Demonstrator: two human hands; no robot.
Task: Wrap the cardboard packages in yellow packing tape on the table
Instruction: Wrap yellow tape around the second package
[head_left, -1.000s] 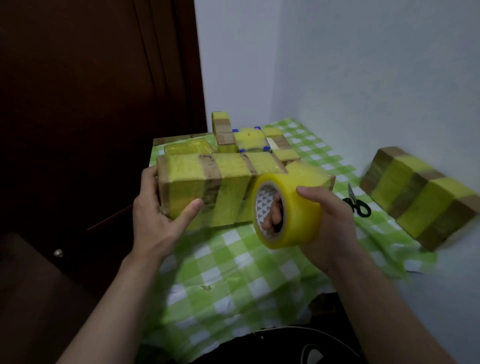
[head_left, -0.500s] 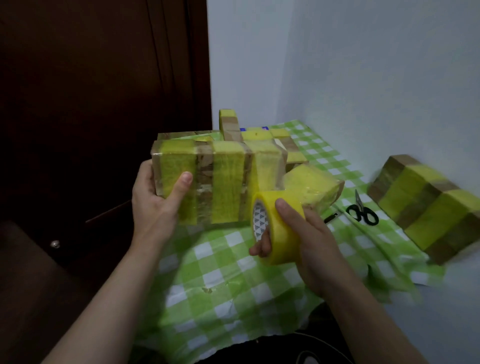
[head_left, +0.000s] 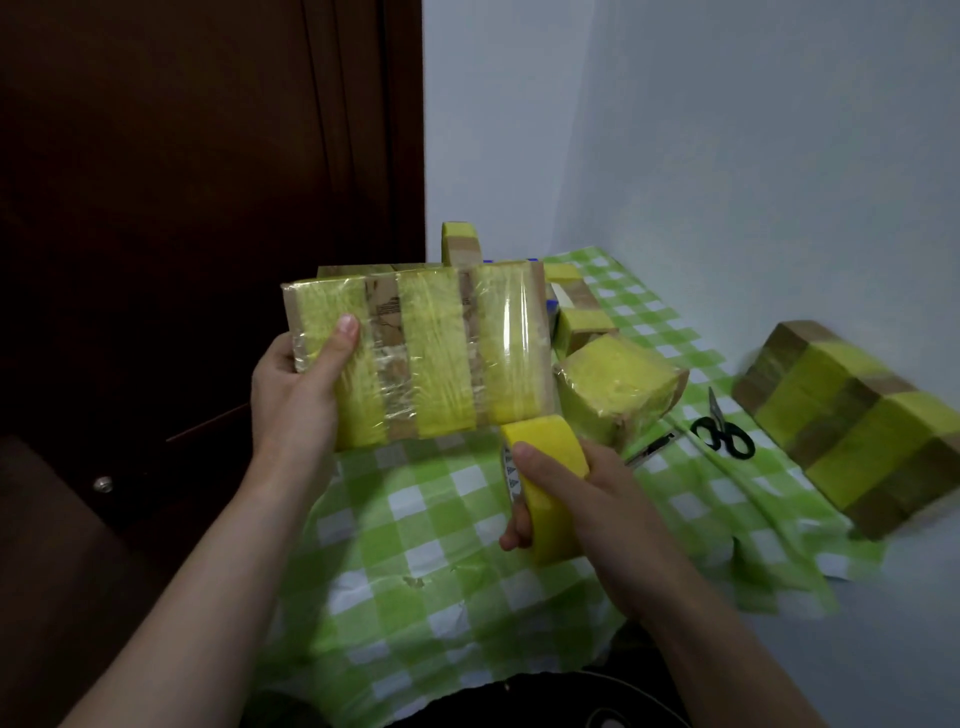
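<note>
Three yellow tape bands cross the cardboard package that you hold up above the bench. The bands run top to bottom on the side facing you, with narrow strips of brown cardboard between them. Glossy clear film lies over everything and is crinkled near the lower middle. Dark print shows on the strip between the left and middle bands; too small to read. The right band carries a bright vertical glare line. Your left hand grips the package's left end, thumb laid flat on the front over the left band, fingers hidden behind. Your right hand is curled round the tape roll, thumb on its yellow outer face, fingertips showing through the core. The roll's side ring is white with grey triangles. It sits directly under the package's lower right corner; whether they touch, you cannot tell. A green-and-white checked cloth covers the bench. On it, just right of the held package, sits a small package, mostly yellow. Black-handled scissors lie between that and a long package with alternating yellow and brown bands, at the far right.
</note>
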